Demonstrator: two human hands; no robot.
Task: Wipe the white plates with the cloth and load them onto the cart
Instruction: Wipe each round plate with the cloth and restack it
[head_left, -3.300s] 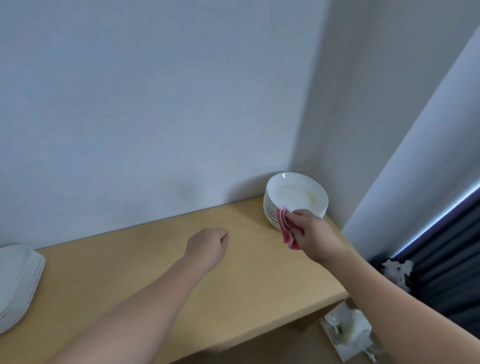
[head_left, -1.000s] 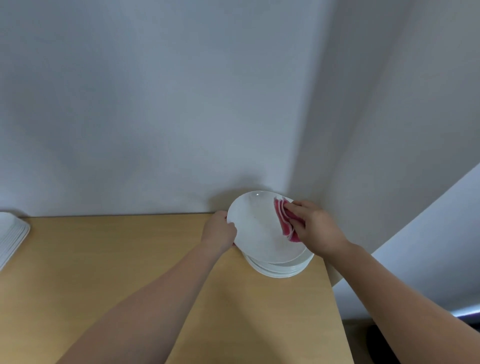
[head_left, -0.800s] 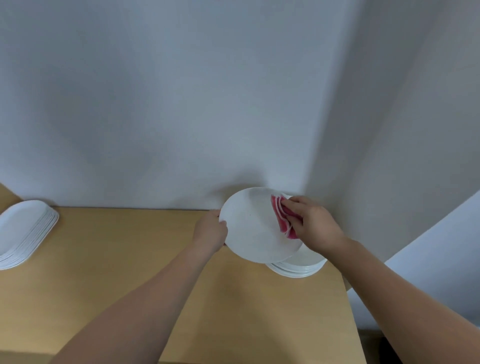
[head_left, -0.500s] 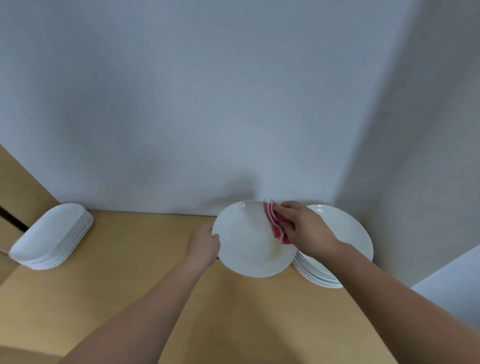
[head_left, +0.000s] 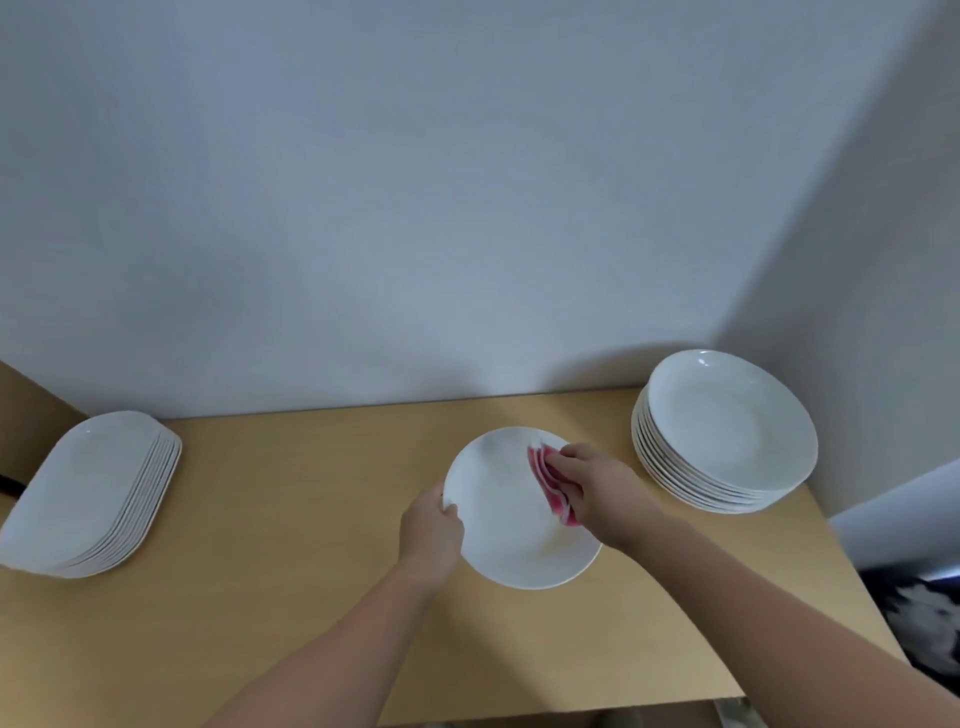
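plate (head_left: 514, 519) hangs just above the middle of the worktop (head_left: 311, 571), a little tilted, apparently lifted clear of it. the left hand (head_left: 431, 535) has its grip clamped on the near-left rim, and that one edge looks to carry the whole weight. the right hand (head_left: 602, 493) has its grip pinched on the folded pink cloth (head_left: 548, 486), pressed to the plate's upper right face. a hard wipe away from the held edge could lever the glazed rim out of the fingers and drop it on the wood. a wide right elbow could knock the round stack (head_left: 727, 431) just beside it. the oval stack (head_left: 88, 493) lies well apart at left. no cart shows.
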